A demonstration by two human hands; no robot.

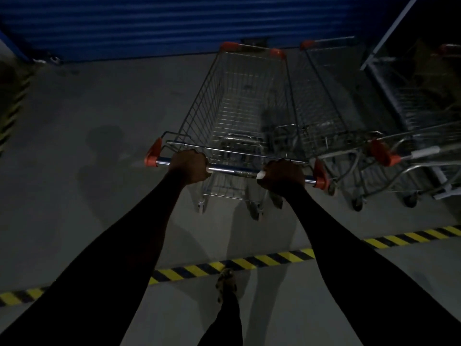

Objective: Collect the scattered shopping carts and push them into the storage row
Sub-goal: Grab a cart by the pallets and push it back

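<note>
Keep both hands, left hand [188,166] and right hand [283,176], wrapped tight on the chrome wire cart's handle bar [233,169]; steer it straight beside the parked wire cart [324,101], clearing its orange corner.

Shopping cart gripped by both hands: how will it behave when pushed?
Probably rolls easily: the shopping cart stands on casters on smooth floor. Likely light: its wire basket looks empty. May veer; left hand and right hand grip the handle apart.

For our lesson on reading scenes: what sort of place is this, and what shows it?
Probably a store's cart bay: wire shopping carts side by side, a blue roller shutter, yellow-black hazard tape on concrete floor.
</note>
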